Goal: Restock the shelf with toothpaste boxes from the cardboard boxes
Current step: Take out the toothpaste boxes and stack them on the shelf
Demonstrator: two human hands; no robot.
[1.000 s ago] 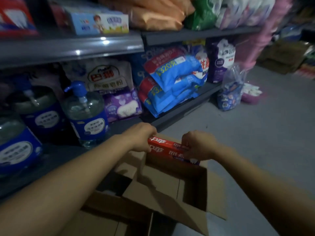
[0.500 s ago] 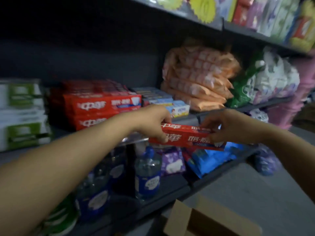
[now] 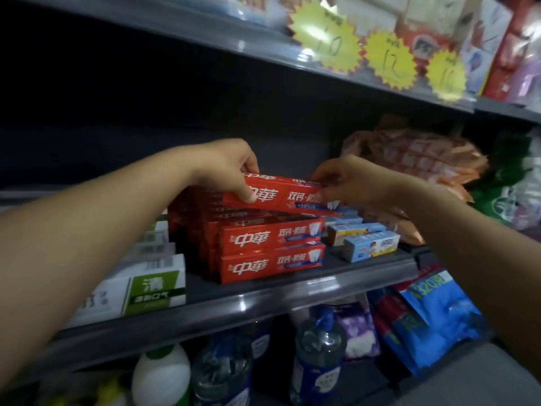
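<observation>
A dark grey metal shelf (image 3: 263, 300) carries a stack of red toothpaste cartons (image 3: 270, 250), with white-and-green cartons (image 3: 146, 291) to its left and small blue cartons (image 3: 370, 247) to its right. Above the stack, a long red toothpaste box (image 3: 288, 196) is pinched at its ends by the left hand (image 3: 227, 168) and right hand (image 3: 351, 180).

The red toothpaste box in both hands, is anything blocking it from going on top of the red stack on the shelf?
Nothing visible blocks it. The red toothpaste box, held by the left hand and right hand, sits just above the red stack, whose top looks free.
</observation>
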